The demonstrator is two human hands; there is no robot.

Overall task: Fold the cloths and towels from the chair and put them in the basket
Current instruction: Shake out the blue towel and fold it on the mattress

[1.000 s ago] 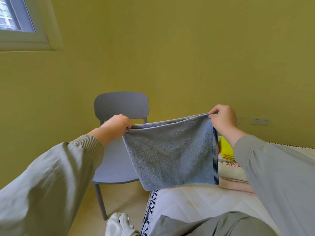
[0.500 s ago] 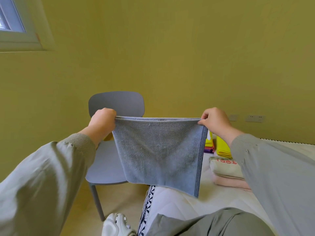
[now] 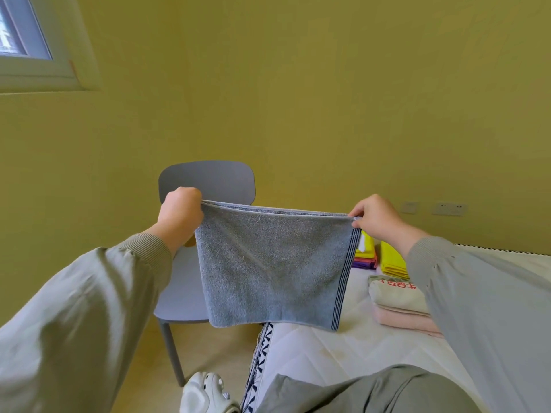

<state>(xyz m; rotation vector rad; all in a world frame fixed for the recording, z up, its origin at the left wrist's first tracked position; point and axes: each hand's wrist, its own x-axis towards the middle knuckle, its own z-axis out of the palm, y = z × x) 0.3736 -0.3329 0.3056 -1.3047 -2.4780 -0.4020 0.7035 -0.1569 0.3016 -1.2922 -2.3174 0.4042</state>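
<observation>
We faced a plain yellow-green wall [image 3: 298,84], evenly lit by soft daylight. High above and left of where the grip was, a white-framed window [image 3: 35,55] sat in the side wall. Right of the grip, two pale wall sockets [image 3: 450,209] showed low down. Below it lay a white quilted mattress [image 3: 343,353] with a patterned edge, and a beige floor [image 3: 214,353].

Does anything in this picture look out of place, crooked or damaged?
Nothing stands out. Both hands, left and right, hold the grey towel up by its top corners, doubled over and hanging evenly. The folded cloths on the bed lie in neat piles.
</observation>
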